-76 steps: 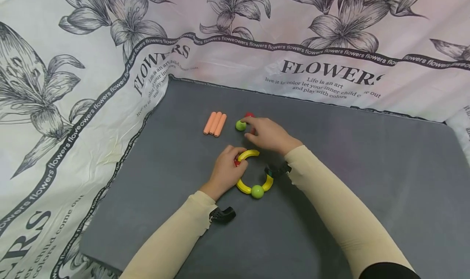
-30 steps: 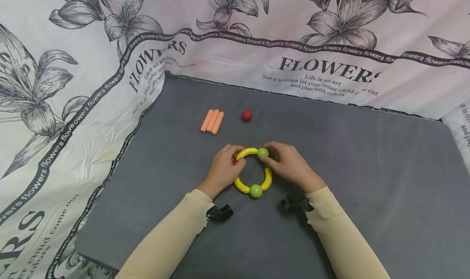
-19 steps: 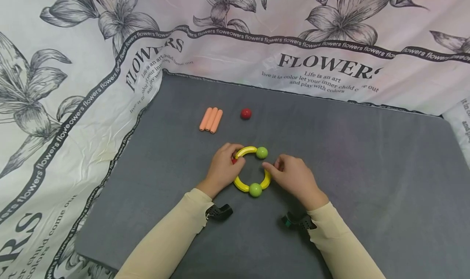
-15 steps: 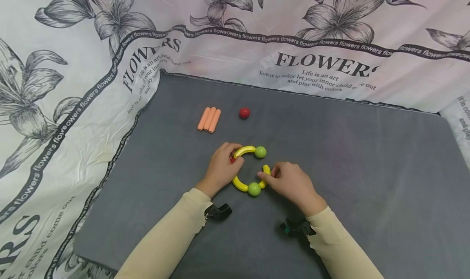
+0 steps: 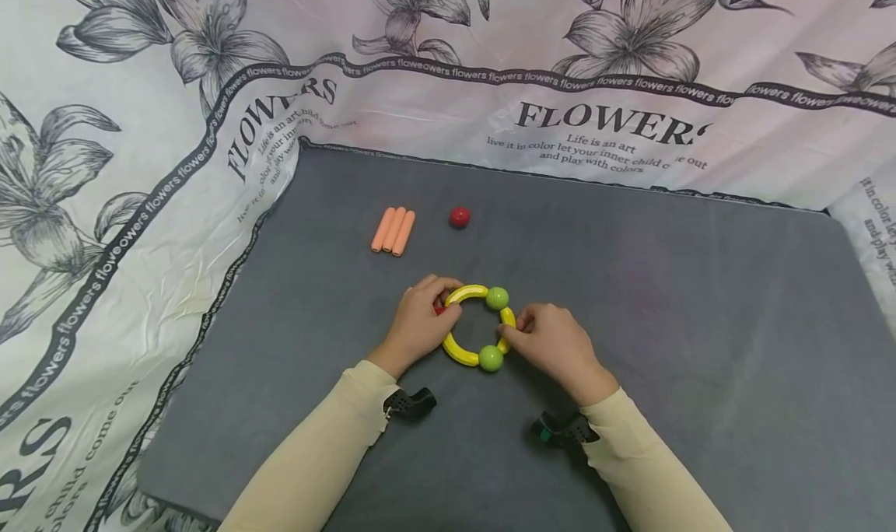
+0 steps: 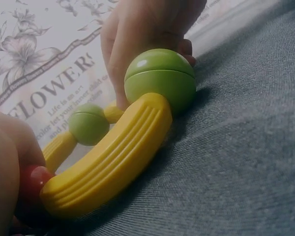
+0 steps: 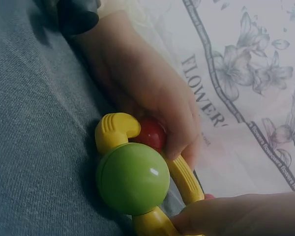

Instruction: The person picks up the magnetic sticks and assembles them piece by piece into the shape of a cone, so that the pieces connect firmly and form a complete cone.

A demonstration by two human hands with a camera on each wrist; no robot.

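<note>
A ring of curved yellow pieces and balls lies on the grey table in the head view. My left hand [image 5: 418, 322] grips its left side, at a red ball [image 6: 33, 181] joining the upper-left yellow piece [image 5: 467, 292] and lower-left yellow piece [image 6: 108, 157]. Fingers partly cover that ball. My right hand [image 5: 556, 345] pinches the right yellow piece [image 5: 507, 319] between thumb and fingers. This piece runs from the lower green ball [image 5: 491, 358] up to the upper green ball [image 5: 497, 298], where it appears to touch.
Three orange sticks [image 5: 393, 232] lie side by side beyond my left hand. A loose red ball [image 5: 459, 218] sits to their right. The grey tabletop [image 5: 665, 306] meets a flower-printed cloth [image 5: 434, 104] at the back and left.
My right hand fetched a green ball, set it at the upper-left yellow piece's end and let go. It then took the right yellow piece, whose top end swung up to that ball.
</note>
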